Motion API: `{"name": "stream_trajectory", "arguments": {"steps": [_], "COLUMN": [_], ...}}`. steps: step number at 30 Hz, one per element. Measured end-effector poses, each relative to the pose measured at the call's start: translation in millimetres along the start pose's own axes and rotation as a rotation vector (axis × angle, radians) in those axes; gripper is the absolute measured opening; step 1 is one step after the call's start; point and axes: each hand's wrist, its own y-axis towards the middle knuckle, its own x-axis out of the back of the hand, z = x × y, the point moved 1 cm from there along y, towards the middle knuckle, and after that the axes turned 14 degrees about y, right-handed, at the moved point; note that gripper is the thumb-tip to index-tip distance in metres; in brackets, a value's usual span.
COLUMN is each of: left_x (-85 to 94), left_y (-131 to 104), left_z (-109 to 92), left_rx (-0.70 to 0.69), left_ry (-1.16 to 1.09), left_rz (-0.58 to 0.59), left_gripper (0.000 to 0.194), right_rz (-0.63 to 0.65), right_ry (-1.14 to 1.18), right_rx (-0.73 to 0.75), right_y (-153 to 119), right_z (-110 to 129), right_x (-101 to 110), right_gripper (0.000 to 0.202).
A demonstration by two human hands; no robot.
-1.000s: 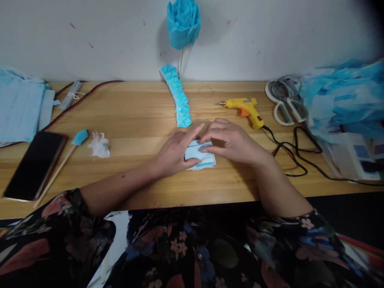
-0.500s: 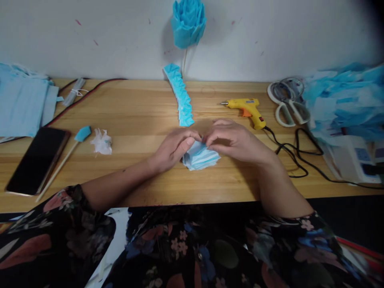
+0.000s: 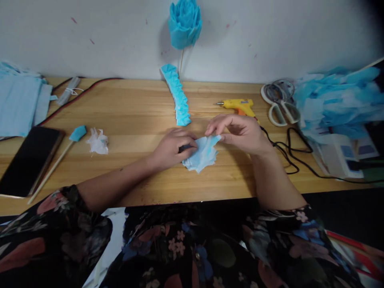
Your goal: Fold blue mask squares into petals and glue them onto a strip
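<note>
A small stack of pale blue fabric pieces (image 3: 199,159) lies on the wooden table near its front. My left hand (image 3: 174,149) is closed at the stack's left side, its thumb pressing on the pieces. My right hand (image 3: 240,132) pinches the upper right corner of a top piece and lifts it off the others. Beyond my hands lies a row of folded blue petals (image 3: 179,98). A yellow glue gun (image 3: 238,104) rests behind my right hand, its handle partly hidden by it.
A blue fabric rose (image 3: 185,26) on a stick stands against the wall. Left are a phone (image 3: 30,160), a blue-tipped stick (image 3: 55,168), white scraps (image 3: 98,142) and stacked face masks (image 3: 18,104). Scissors (image 3: 283,112), a black cord (image 3: 295,150) and a blue fabric heap (image 3: 339,100) are right.
My right hand has moved right and raised a corner of a fabric piece. The stack's top has fanned apart. My left hand stays at the stack. The whole view has shifted slightly.
</note>
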Motion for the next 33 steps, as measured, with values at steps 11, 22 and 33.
{"name": "stream_trajectory", "arguments": {"steps": [11, 22, 33], "left_x": [11.7, 6.3, 7.2], "left_y": [-6, -6, -6], "left_z": [-8, 0, 0], "left_rx": [0.236, 0.136, 0.214], "left_ry": [-0.194, -0.066, -0.118], "left_rz": [-0.117, -0.065, -0.103], "left_gripper": [0.045, 0.030, 0.030], "right_rz": [-0.249, -0.255, -0.504], "right_ry": [-0.031, -0.024, -0.154], "right_rx": [-0.137, -0.153, 0.025], "right_y": [3, 6, 4], "right_z": [-18, -19, -30], "right_x": [2, -3, 22], "right_gripper": [0.048, 0.041, 0.050]}}
